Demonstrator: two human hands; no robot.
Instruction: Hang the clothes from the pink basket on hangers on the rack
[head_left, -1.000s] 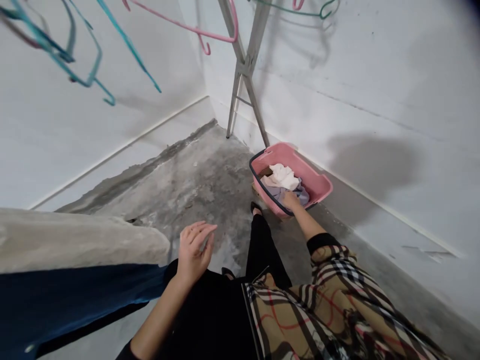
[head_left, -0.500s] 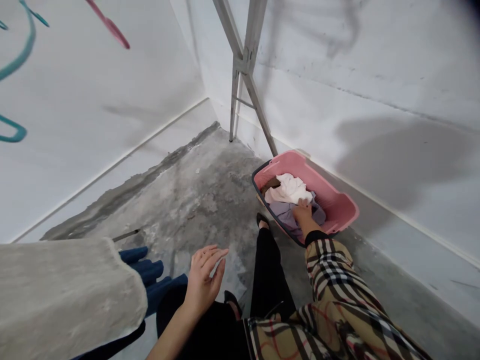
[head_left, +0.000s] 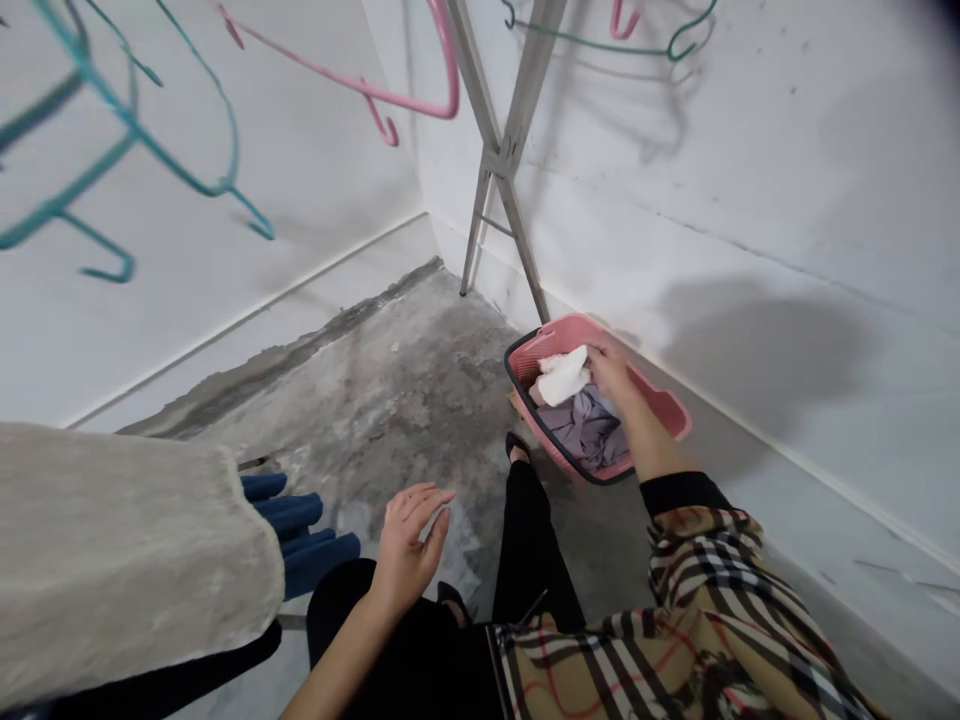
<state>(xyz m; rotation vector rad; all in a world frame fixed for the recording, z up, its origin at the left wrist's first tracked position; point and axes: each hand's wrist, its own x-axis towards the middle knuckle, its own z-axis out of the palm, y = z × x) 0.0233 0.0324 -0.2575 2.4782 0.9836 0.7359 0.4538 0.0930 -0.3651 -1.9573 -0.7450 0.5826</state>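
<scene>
A pink laundry basket (head_left: pixel 667 405) stands on the concrete floor by the right wall. Inside lie a white cloth (head_left: pixel 561 377) and a grey-lilac garment (head_left: pixel 585 432). My right hand (head_left: pixel 611 368) reaches into the basket and its fingers close on the white cloth, lifting its edge. My left hand (head_left: pixel 409 540) hovers above my black-trousered leg, fingers loosely apart, holding nothing.
A grey metal drying-rack leg (head_left: pixel 504 160) stands in the corner. Pink (head_left: pixel 405 95), teal (head_left: pixel 127 130) and green (head_left: pixel 600 45) hangers dangle overhead. A beige garment (head_left: pixel 127 560) and a dark blue one (head_left: pixel 300 545) hang at the left. White walls enclose the corner.
My right hand moved from the grey-lilac garment at the basket's near side to the white cloth and took hold of it. The view tilted up, so the hangers came back in.
</scene>
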